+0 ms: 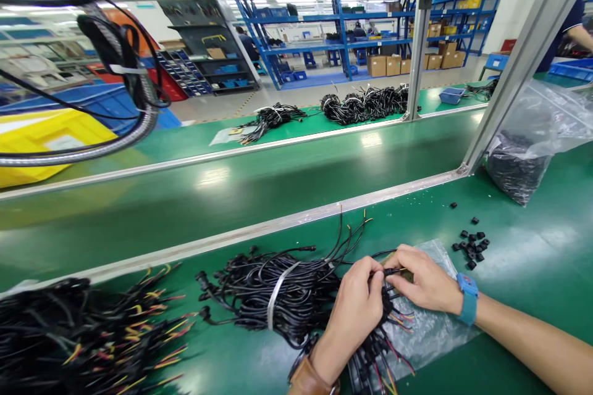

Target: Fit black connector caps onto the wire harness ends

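Observation:
My left hand (356, 299), with a brown strap at its wrist, has thumb and fingers pinched on a thin black cable. Close beside it, my right hand (420, 276), wearing a teal wristband, pinches the same black cable (393, 271) near its end, where a yellow wire shows. Below and left of both hands lies a bundle of black cables (250, 287), bound with a white tie. Bare red and yellow wire ends (401, 321) stick out under my hands, above a clear plastic bag (428, 333) on the green table.
At left lies a loose pile of black cables (60, 333) with coloured ends. Several small black caps (471, 248) are scattered to the right, near a clear bag of black parts (519, 166). A metal post (514, 68) rises from the table rail (296, 222). A metal hose (148, 114) hangs upper left.

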A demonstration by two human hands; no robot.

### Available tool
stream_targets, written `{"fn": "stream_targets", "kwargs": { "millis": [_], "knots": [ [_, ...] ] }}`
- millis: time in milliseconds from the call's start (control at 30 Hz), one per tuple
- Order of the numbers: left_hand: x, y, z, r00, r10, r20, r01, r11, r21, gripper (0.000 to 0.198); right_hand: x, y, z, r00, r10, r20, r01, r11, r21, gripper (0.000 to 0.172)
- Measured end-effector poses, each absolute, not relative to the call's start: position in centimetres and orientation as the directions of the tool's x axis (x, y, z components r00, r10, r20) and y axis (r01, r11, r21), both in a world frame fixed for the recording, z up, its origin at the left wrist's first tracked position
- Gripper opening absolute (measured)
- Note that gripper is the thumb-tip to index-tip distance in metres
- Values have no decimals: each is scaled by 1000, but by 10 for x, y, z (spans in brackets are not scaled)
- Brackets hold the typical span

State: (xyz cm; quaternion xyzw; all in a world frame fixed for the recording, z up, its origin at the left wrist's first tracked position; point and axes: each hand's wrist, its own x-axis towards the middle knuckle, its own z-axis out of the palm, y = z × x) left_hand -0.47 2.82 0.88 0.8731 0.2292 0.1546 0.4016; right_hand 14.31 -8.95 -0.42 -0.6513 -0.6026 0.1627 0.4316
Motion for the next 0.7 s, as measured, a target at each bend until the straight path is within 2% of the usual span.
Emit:
{"fn": "stream_targets", "kwargs": {
  "millis": [700],
  "knots": [
    [-4,28,-4,812,563,151,281,-606,744,19,140,-87,-7,190,929,319,667,116,-736,7]
  ]
}}
